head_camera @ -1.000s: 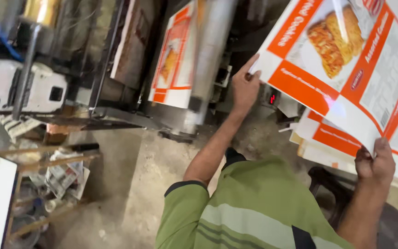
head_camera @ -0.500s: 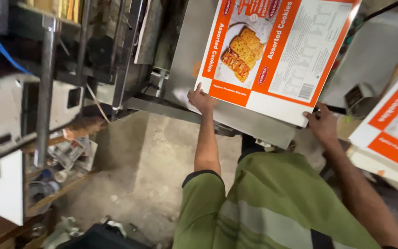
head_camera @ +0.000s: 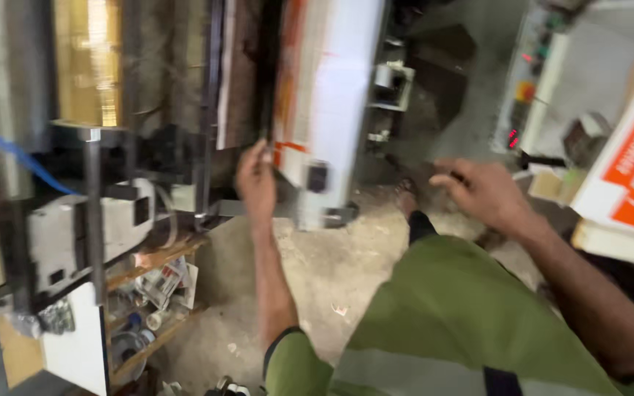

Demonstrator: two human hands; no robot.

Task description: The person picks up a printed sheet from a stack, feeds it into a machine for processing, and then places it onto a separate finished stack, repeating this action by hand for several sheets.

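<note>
Orange-and-white printed sheets (head_camera: 629, 165) cut off, blurred

A gold foil roll (head_camera: 86, 62) tops the machine; cluttered wooden shelf (head_camera: 157, 282) below, printed cartons (head_camera: 629, 176) stacked right.

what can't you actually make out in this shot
- Head view, left hand: fingertips blurred at the printed sheet; grip unclear.
- Printed sheet: design smeared by motion, top cut off by the frame.
- Right hand: blurred, seems empty.
- Stack of cartons: cut off by the right edge.
- Shelf clutter: too small to identify.
</note>
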